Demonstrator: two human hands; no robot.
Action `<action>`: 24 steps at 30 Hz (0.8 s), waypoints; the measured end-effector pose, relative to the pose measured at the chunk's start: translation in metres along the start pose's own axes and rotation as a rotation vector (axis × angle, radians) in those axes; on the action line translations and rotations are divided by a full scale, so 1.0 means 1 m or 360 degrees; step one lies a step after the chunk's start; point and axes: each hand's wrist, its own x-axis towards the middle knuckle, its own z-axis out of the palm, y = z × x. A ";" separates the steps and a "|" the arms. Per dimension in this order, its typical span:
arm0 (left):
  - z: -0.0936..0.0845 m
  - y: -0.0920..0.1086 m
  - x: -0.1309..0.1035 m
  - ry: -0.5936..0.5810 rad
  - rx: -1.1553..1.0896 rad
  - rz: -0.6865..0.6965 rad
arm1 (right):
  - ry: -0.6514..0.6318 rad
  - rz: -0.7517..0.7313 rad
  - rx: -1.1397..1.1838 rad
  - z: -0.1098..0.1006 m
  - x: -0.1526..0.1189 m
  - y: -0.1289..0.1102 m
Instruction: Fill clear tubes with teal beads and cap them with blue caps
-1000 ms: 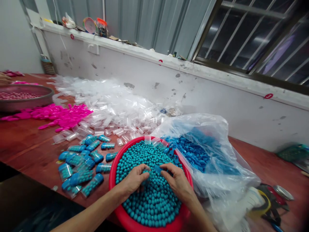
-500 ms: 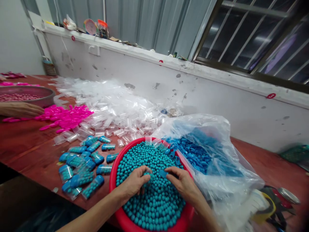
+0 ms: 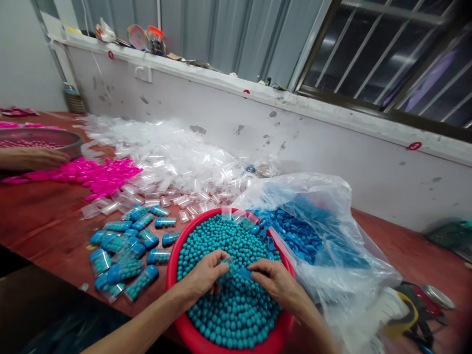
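Observation:
A red basin (image 3: 173,268) full of round teal beads (image 3: 224,324) stands in front of me. Over the beads, my left hand (image 3: 210,273) is closed on a small clear plastic tube (image 3: 227,265) with teal beads inside, partly hidden by the fingers. My right hand (image 3: 275,280) pinches a blue plastic cap (image 3: 245,273) between thumb and fingers, close to the tube's open end. Two clear tubes (image 3: 226,213) and a few blue caps (image 3: 271,243) lie at the basin's far side. Left of the basin are several filled, blue-capped tubes (image 3: 142,282).
A clear bag (image 3: 332,189) of blue caps (image 3: 295,236) lies right of the basin. Behind it spreads a heap of clear tubes (image 3: 173,157). At left, another person's hand (image 3: 37,158) is beside pink pieces (image 3: 106,177) and a bowl (image 3: 73,142). A wall (image 3: 313,162) bounds the table.
My right hand has moved slightly left, bringing the blue cap nearer to the tube in my left hand. The other person's hand has shifted a little toward the bowl.

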 end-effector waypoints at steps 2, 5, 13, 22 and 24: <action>0.000 -0.001 0.000 -0.0034 -0.0057 0.0007 | 0.0168 0.0053 0.0083 0.007 0.001 0.002; 0.002 -0.002 -0.001 -0.0160 -0.0195 0.0037 | 0.0262 0.0026 0.0172 0.022 0.004 -0.001; 0.005 -0.001 -0.003 -0.0182 -0.0421 0.0122 | 0.0457 -0.0044 0.0254 0.043 0.006 -0.018; 0.002 0.000 -0.004 -0.0241 -0.0500 0.0110 | 0.0305 0.0009 0.0417 0.040 0.007 -0.015; 0.003 0.000 -0.003 -0.0268 -0.0513 0.0114 | 0.0298 0.0053 0.0457 0.042 0.005 -0.013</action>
